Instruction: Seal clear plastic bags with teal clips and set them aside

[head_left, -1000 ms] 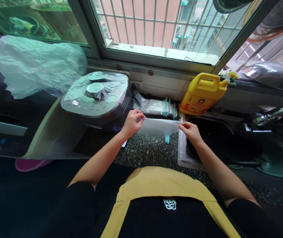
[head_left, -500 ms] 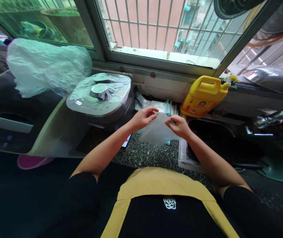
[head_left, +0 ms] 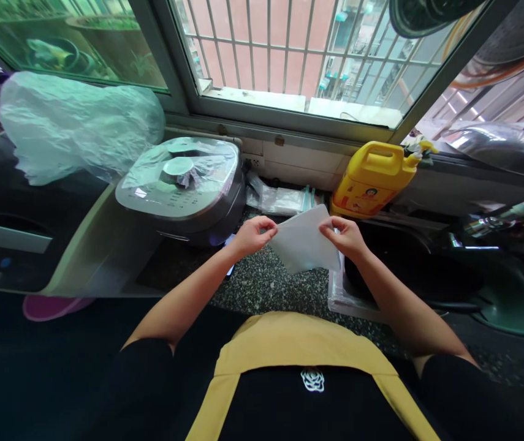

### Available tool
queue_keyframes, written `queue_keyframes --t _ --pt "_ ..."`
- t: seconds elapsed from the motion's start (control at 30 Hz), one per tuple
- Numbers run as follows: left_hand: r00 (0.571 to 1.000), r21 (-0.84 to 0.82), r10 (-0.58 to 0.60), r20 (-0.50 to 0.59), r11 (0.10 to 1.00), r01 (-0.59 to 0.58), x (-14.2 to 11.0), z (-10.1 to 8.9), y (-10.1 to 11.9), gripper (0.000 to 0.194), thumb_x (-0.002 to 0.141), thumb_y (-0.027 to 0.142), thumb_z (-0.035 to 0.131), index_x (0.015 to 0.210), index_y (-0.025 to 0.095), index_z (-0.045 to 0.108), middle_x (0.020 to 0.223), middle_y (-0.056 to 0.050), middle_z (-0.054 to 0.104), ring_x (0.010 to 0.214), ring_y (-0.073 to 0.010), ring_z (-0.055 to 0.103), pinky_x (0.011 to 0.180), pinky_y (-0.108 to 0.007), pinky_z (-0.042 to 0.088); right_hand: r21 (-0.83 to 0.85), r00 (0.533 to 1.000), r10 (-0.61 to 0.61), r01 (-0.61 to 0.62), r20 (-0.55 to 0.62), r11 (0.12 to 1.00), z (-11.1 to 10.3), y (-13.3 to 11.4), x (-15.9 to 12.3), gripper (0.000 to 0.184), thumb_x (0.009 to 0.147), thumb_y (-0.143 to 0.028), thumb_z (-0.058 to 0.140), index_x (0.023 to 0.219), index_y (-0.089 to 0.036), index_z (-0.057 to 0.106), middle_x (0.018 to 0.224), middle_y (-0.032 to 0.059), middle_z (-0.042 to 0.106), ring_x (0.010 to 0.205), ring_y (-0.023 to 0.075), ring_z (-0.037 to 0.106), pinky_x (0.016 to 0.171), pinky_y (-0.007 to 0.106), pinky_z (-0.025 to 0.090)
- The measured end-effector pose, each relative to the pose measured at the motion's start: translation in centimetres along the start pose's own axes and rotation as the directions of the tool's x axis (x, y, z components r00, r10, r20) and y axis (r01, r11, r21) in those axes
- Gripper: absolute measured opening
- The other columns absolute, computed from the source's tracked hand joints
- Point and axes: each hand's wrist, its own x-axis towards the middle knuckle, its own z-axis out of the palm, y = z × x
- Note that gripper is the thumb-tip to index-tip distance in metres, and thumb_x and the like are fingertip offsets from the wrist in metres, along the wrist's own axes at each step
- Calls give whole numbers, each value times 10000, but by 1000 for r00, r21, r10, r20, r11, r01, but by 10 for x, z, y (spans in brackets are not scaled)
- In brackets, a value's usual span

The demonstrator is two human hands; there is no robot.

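Note:
A translucent, whitish plastic bag (head_left: 305, 240) is stretched flat between my two hands above the speckled countertop (head_left: 266, 285). My left hand (head_left: 256, 235) pinches its left corner between thumb and fingers. On the other side, my right hand (head_left: 343, 236) grips the right edge the same way. Behind the bag lie clear plastic packages (head_left: 282, 199) with teal strips (head_left: 308, 197), partly covered by it. A phone-like object with a lit edge (head_left: 230, 269) shows partly beneath my left wrist.
Left of my hands stands a rice cooker (head_left: 181, 184), its lid covered in clear film. A yellow jug (head_left: 372, 180) stands at the back right. Beside my right forearm are a clear plastic tray (head_left: 337, 294) and a dark sink (head_left: 394, 257) with a metal faucet (head_left: 482, 226).
My hands have moved apart, the left one leftward and toward me, the right one slightly rightward. The bag, drooping before, is now pulled taut with a straight top edge.

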Motion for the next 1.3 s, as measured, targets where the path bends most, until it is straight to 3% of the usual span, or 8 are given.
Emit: queue_keyframes --t 0.13,0.27,0.5,0.8,0.97,1.03,1.13,1.3 --pt "998 53 60 27 997 -61 2 -4 8 113 773 236 586 721 159 651 744 -34 656 756 -149 581 732 -283 449 36 1000 -31 30 8 999 -4 -3 4 337 675 -490 699 817 -188 652 725 19 659 671 151 585 676 298 484" --pt "999 36 51 17 998 -51 2 -4 15 104 766 228 584 722 152 639 746 -31 657 737 -139 582 709 -267 453 -8 999 -52 52 8 999 0 -4 7 299 714 -489 672 731 -191 657 704 29 672 679 158 608 693 316 497" --pt "999 -57 -30 -16 998 29 1 -7 17 135 749 276 591 724 148 626 703 -16 637 687 -132 569 662 -251 438 -158 972 -184 206 144 966 7 3 9 215 685 -409 732 765 -216 681 771 37 687 763 188 598 718 339 478" --pt "995 -129 -92 -24 988 88 -3 -14 5 152 721 305 601 723 154 580 672 -1 583 643 -122 533 643 -252 436 -277 949 -296 314 108 908 1 3 4 149 808 -244 590 667 -204 610 662 28 625 668 169 523 648 313 413" --pt "999 62 7 36 998 -9 1 -18 15 243 661 284 708 866 170 644 786 -14 621 759 -150 564 728 -287 458 -329 914 -361 403 182 854 0 -12 7 144 817 -219 562 678 -203 594 662 30 621 685 173 519 660 312 408" --pt "998 134 45 52 990 -51 6 -17 18 155 686 269 699 805 172 670 738 -17 617 759 -157 563 733 -297 453 -349 904 -375 426 207 835 -1 -17 9 136 812 -215 564 681 -203 596 663 29 623 683 172 520 668 314 407" --pt "994 136 82 71 987 -91 11 -16 16 102 753 239 639 691 166 673 682 -22 619 726 -148 566 716 -294 449 -356 896 -388 442 214 823 -2 -20 10 133 804 -218 568 674 -204 590 666 26 626 676 168 520 680 318 407" --pt "988 101 105 116 988 -117 15 -23 13 143 794 257 604 734 157 687 731 -35 649 699 -131 571 695 -285 457 -304 924 -363 383 122 873 4 -19 7 71 780 -242 595 722 -201 587 714 29 625 703 172 536 682 320 421"
